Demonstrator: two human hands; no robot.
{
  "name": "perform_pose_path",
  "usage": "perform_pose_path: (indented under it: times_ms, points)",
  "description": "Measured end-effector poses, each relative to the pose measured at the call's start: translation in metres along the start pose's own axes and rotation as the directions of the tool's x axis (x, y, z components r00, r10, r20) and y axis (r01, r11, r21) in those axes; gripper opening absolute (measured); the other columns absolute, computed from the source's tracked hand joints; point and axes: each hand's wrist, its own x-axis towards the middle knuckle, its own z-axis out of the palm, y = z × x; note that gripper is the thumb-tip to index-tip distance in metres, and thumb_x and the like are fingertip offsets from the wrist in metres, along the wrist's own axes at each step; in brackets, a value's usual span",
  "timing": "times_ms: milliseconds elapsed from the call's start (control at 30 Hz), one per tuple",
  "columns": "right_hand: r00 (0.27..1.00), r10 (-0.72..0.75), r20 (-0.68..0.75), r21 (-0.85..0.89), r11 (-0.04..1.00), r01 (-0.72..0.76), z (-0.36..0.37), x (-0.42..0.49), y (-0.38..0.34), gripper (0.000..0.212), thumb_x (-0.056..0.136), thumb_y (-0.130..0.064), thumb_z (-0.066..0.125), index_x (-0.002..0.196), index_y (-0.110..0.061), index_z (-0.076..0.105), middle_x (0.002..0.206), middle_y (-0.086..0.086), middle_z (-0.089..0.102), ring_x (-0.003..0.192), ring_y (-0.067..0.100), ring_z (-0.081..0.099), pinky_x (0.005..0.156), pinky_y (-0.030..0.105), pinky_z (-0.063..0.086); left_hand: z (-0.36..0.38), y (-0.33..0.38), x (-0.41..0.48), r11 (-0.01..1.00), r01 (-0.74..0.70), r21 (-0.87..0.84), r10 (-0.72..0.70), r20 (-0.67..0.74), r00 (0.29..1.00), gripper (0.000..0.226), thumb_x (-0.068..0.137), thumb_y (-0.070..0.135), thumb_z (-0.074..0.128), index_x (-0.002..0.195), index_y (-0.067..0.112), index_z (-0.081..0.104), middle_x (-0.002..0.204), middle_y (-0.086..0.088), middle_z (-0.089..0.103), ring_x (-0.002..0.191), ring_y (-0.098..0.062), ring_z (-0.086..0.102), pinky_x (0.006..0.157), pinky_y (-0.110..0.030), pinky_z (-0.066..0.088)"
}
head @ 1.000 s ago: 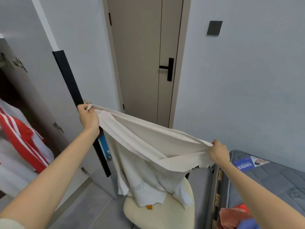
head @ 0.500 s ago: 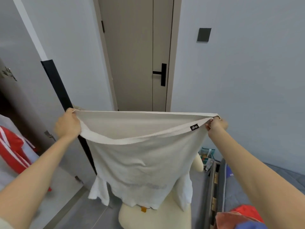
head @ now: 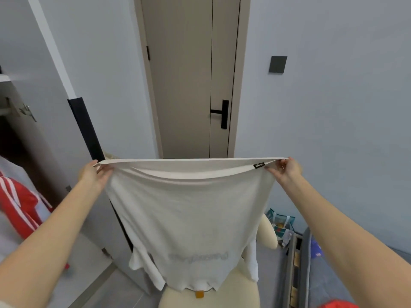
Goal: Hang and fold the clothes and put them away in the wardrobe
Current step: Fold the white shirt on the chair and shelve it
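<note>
- The cream T-shirt (head: 189,210) is now stretched flat and level between both hands. A second ago it sagged on a slant, with the right end low.
- The left hand (head: 95,174) has a narrow grip, thumb and fingers pinching the left corner of the hem.
- The right hand (head: 285,171) has risen level with the left. Its grip pinches the other corner, beside the black label (head: 259,164).
- The shirt hangs hem-up, sleeves lowest, over the cream chair (head: 211,294).
- A red striped jacket (head: 17,203) lies at the left.
</note>
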Motion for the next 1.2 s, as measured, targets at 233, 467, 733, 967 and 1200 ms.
perform_pose_path:
  times_ms: [233,467,733,967,1200]
  points:
    - [0.991,0.131,-0.021,0.438,0.893,-0.108,0.034,0.012,-0.019,0.031,0.088,0.002,0.014,0.066,-0.017,0.027,0.06,0.0,0.025,0.048,0.011,0.024,0.037,0.014,0.032,0.014,0.025,-0.009,0.881,0.066,-0.468,-0.011,0.12,0.993,0.035,0.104,0.002,0.021,0.128,0.011,0.044,0.128,-0.014,0.051,0.121,-0.026,0.054,0.107,-0.038,0.039]
    - [0.978,0.204,-0.047,0.312,0.933,-0.18,-0.012,0.015,-0.003,0.036,0.096,-0.003,0.022,0.11,-0.008,0.055,0.093,0.003,0.059,0.077,0.011,0.059,0.079,0.019,0.054,-0.017,-0.014,-0.041,0.96,0.018,-0.279,-0.008,0.039,0.999,0.023,0.076,-0.005,0.033,0.076,0.012,0.049,0.079,-0.005,0.052,0.073,-0.016,0.056,0.084,-0.034,0.052]
    - [0.896,0.335,-0.291,0.007,0.937,-0.348,-0.116,-0.014,0.054,0.02,0.093,-0.007,0.053,0.08,-0.017,0.041,0.08,0.005,0.043,0.075,0.024,0.045,0.056,0.024,0.034,-0.096,-0.12,-0.089,0.977,0.033,0.209,0.002,-0.167,0.986,0.024,0.09,0.003,0.036,0.072,0.012,0.05,0.063,-0.006,0.046,0.061,-0.009,0.048,0.074,-0.03,0.051]
    - [0.851,0.179,-0.493,-0.184,0.935,-0.304,-0.213,-0.034,0.1,0.031,0.098,-0.012,0.043,0.128,-0.008,0.052,0.107,0.008,0.057,0.073,0.02,0.053,0.067,0.031,0.054,-0.157,-0.2,-0.122,0.793,0.164,0.587,-0.106,-0.133,0.986,0.022,0.095,0.003,0.037,0.077,0.006,0.049,0.073,-0.015,0.05,0.064,-0.02,0.052,0.056,-0.027,0.058]
    - [0.866,0.03,-0.499,-0.535,0.776,-0.335,-0.284,-0.097,0.145,0.034,0.096,-0.003,0.038,0.12,-0.007,0.062,0.092,0.013,0.051,0.078,0.028,0.052,0.054,0.039,0.049,-0.209,-0.254,-0.138,0.511,0.078,0.856,-0.243,0.056,0.969,0.025,0.094,0.005,0.037,0.072,0.004,0.049,0.062,-0.014,0.05,0.06,-0.026,0.051,0.067,-0.037,0.054]
